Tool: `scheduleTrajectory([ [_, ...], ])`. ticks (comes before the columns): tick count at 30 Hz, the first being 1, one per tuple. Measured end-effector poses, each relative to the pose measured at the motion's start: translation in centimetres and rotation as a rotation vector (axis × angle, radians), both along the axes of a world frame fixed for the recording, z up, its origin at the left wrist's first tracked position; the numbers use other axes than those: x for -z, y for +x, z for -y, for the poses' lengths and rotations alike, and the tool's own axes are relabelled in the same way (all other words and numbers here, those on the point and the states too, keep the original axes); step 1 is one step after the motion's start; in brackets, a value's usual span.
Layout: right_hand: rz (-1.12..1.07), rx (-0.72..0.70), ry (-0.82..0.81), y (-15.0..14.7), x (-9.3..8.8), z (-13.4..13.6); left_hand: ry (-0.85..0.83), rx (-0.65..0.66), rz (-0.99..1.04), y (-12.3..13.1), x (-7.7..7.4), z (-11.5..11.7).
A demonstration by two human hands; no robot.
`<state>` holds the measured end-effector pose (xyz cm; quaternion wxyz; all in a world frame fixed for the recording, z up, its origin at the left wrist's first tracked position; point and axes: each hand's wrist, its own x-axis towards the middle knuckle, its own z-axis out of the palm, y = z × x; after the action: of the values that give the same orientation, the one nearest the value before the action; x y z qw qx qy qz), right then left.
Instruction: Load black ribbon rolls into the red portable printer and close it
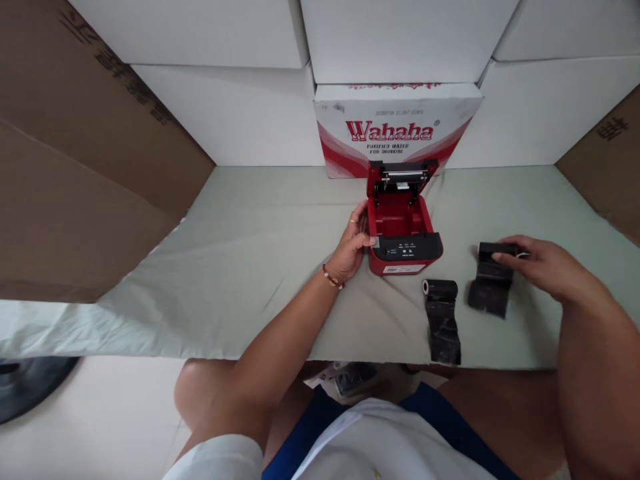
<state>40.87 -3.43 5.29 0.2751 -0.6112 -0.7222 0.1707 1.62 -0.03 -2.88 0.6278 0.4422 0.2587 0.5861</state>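
A small red and black label printer [406, 250] stands on the cloth-covered table with its lid [401, 175] raised. The red compartment inside is bare. My left hand [353, 243] grips the printer's left side, thumb on its front corner and fingers along the side. To the right, my right hand [530, 260] pinches a black ribbon roll [493, 267], whose loose end hangs down toward the table. A second black ribbon roll [441, 289] lies between the printer and my right hand, its crumpled tail unrolled toward the table's front edge.
Behind the printer stands a Wahaha water carton [397, 127], with white boxes [230, 113] stacked around it. Brown cardboard walls off the left [90, 173] and right [605, 157] sides. A pale green cloth [260, 233] covers the table up to its front edge.
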Motion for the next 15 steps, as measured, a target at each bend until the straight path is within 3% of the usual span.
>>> scheduleTrajectory([
  [2, 0.063, 0.048, -0.035, 0.0, 0.7, 0.7, 0.006, 0.01, -0.009, -0.1, -0.1, 0.0],
  [5, 0.092, 0.06, 0.082, -2.2, 0.5, 2.6, 0.021, 0.021, -0.02, -0.3, 0.0, 0.1],
  [7, 0.03, -0.105, 0.101, -4.5, 0.5, 3.9, 0.021, 0.019, -0.03, -0.4, 0.1, 0.0],
  [10, 0.0, -0.367, -0.013, -7.3, 1.4, 5.4, 0.02, 0.011, -0.047, -0.5, 0.1, 0.0],
  [13, 0.116, -0.415, -0.014, -8.1, 2.3, 5.9, 0.026, 0.013, -0.046, -0.5, 0.1, 0.1],
  [15, 0.153, -0.464, -0.008, -7.6, 1.3, 6.0, 0.03, 0.017, -0.04, -0.5, 0.0, 0.1],
])
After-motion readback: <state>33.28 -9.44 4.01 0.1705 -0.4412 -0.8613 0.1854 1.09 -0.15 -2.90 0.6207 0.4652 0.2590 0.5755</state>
